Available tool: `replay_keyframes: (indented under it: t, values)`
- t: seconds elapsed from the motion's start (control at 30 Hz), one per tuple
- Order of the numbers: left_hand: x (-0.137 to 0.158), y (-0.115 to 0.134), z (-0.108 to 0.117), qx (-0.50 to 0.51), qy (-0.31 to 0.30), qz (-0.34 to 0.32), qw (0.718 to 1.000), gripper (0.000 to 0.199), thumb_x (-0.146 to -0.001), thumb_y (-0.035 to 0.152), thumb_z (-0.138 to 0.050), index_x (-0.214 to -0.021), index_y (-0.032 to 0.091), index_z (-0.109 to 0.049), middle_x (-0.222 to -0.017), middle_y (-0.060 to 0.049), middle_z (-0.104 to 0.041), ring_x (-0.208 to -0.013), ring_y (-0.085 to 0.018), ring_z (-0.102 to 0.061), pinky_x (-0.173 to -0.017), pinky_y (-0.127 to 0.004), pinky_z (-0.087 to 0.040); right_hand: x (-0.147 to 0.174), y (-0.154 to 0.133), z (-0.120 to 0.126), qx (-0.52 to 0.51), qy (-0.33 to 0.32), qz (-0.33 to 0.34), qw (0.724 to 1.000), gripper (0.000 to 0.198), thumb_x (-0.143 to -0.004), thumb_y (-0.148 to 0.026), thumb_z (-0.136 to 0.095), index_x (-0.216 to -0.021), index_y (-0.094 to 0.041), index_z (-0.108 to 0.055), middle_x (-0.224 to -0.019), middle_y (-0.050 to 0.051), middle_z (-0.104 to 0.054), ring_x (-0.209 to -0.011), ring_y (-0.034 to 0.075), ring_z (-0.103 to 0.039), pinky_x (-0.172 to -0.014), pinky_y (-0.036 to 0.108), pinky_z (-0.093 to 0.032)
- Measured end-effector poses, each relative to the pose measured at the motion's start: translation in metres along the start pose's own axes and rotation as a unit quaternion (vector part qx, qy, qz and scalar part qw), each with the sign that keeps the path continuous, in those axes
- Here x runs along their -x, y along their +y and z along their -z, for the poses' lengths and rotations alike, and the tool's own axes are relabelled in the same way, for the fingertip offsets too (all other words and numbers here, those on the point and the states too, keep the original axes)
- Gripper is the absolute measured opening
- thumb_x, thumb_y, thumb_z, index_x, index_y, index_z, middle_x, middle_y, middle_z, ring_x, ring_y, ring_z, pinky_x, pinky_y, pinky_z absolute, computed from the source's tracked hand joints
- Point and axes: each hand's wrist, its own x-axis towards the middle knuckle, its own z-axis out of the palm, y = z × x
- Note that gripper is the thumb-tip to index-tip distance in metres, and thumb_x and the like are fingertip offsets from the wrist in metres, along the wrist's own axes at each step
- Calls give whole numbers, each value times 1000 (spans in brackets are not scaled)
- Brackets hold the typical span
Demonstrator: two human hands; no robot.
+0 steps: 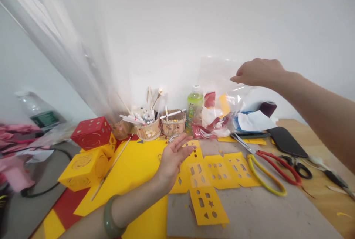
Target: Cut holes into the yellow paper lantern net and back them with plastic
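My right hand [257, 72] is raised at the upper right, thumb and fingers pinched on the rim of a clear plastic bag [237, 102]. Red, white and yellow paper scraps fill the bag's lower part. Near the middle, my left hand [172, 159] hovers with its fingers stretched out and nothing in it; a green bangle [108, 215] circles that wrist. Beneath and beside it lies a flat yellow box cut-out [219, 168], a cross-shaped sheet punched with stars, ovals and other shapes. Part of the cut-out is hidden behind the left hand.
Scissors [277, 165] with red and yellow handles lie right of the cut-out, beside a black phone-like slab [287, 142]. Red [91, 133] and yellow [83, 168] paper boxes stand left. Pen baskets [149, 130] and a green-labelled bottle [194, 104] line the wall. Yellow sheets [138, 180] cover the centre.
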Motion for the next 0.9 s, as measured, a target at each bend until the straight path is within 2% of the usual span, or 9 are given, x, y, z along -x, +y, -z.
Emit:
replay_keyframes:
  t: [0.1,0.27,0.43,0.5,0.6,0.7,0.77,0.83,0.9]
  values:
    - [-1,1,0,-4,-2,7,1000,52,-58,18,-79,-106,16,-59,-115,-8,-61,-94,-18,-62,-89,-31,-43,-1,-3,5,77,-34,12,996,26,-63,-36,-73,-54,-13,-64,-76,11,-63,-89,31,-56,-72,47,-37]
    - [-3,-1,1,-14,-1,11,1000,51,-60,18,-78,-107,15,-57,-115,-9,-61,-101,-20,-59,-89,-30,-43,-1,2,16,104,-65,52,991,23,-74,-33,-62,-94,-22,-65,-92,8,-65,-92,25,-55,-70,39,-39]
    - [-2,-2,2,-24,-2,17,1000,47,-61,17,-77,-104,16,-58,-113,-7,-63,-100,-19,-60,-85,-29,-44,-5,13,17,107,-55,48,992,22,-76,-35,-55,-79,-17,-67,-91,11,-63,-95,29,-54,-70,42,-39]
    - [-2,-3,2,-25,-3,18,1000,46,-61,17,-77,-103,16,-58,-112,-7,-63,-98,-18,-60,-84,-28,-44,-7,17,15,91,-54,62,992,18,-73,-28,-57,-84,-17,-66,-97,11,-63,-94,27,-54,-70,39,-40]
    - [-2,-2,2,-23,-1,18,1000,45,-61,17,-77,-102,16,-59,-110,-6,-64,-96,-17,-60,-83,-27,-44,-10,21,13,51,-73,85,992,24,-71,-19,-55,-93,-21,-65,-102,6,-65,-94,22,-56,-73,34,-43]
    - [-2,-2,3,-22,0,18,1000,45,-61,16,-77,-102,16,-59,-109,-6,-64,-93,-16,-61,-83,-26,-44,-8,21,13,13,-106,81,991,18,-74,-28,-55,-82,-23,-70,-102,5,-67,-99,26,-56,-80,38,-43]
    - [-2,-2,3,-22,-3,20,1000,44,-62,16,-77,-102,16,-59,-109,-6,-64,-92,-16,-61,-83,-27,-44,-6,21,13,-16,-127,77,989,25,-79,-37,-50,-82,-23,-71,-104,5,-67,-101,25,-57,-86,40,-42]
    - [-2,-2,3,-24,-5,21,999,44,-62,17,-76,-102,16,-59,-110,-7,-63,-92,-16,-62,-82,-27,-44,-4,21,12,-49,-142,82,985,37,-87,-44,-38,-92,-24,-70,-105,3,-68,-93,21,-62,-90,39,-42]
    - [-2,-2,3,-26,-6,22,999,43,-63,17,-76,-102,16,-59,-110,-7,-63,-92,-17,-62,-82,-27,-44,-4,22,9,-72,-137,89,984,47,-91,-49,-29,-94,-24,-70,-100,3,-70,-79,17,-66,-86,37,-46]
